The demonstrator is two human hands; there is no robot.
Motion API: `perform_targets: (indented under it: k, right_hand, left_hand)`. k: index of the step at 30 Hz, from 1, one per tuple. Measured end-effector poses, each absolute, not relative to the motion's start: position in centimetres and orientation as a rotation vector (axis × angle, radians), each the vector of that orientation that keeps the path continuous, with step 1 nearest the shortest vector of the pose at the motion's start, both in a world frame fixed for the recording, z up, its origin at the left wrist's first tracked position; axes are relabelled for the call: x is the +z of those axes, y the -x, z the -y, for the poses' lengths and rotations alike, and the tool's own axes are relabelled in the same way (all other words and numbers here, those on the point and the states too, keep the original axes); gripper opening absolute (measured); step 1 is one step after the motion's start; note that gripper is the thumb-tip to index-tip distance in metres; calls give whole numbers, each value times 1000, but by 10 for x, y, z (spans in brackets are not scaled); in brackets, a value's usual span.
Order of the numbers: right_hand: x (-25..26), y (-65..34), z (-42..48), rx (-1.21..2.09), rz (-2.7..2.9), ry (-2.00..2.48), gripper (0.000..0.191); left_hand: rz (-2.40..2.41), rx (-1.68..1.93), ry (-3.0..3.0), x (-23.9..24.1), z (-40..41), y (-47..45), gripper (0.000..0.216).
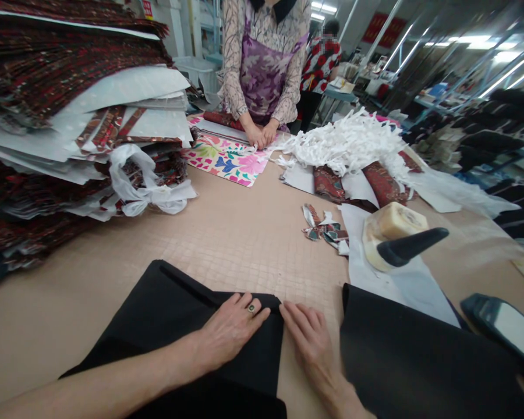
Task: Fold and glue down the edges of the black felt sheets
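Observation:
A piece of black fabric [174,326] lies in front of me, with a narrow strip along its far edge folded over. My left hand [233,326], with a ring on one finger, rests on this fold with bent fingers gripping it against the table. My right hand [308,334] is just past the fabric's right corner. Its fingers are stretched out close together, the fingertips touching the corner; its thumb is hidden. A second black fabric piece [410,349] lies to the right, partly over a white sheet [388,291].
A tall stack of patterned cut pieces [82,75] stands on the left. A cream container with a black nozzle [413,247] sits on the right, near fabric scraps [323,224] and a white strip heap [349,142]. Opposite, a co-worker's hands [262,134] touch floral pieces [227,160].

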State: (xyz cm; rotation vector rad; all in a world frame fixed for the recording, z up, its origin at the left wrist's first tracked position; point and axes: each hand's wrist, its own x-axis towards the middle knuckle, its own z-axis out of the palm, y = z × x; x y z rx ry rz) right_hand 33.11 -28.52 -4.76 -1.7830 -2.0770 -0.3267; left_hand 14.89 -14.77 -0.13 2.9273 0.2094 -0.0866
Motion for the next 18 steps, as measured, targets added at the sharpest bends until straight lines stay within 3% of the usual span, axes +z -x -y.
perform_targets:
  k: [7,15,18]
  right_hand:
    - [-41,-325,292,-423,1736,1990,39]
    - [-30,-292,247,-172,1891,1842,16]
    - [-13,-295,252,-9,1863,1904,10]
  left_hand:
    - [-286,-130,-2899,5,122,-104,48]
    - [-475,-136,-2638,27,64,-68,17]
    - [-477,-155,-2688,47,51,-61,17]
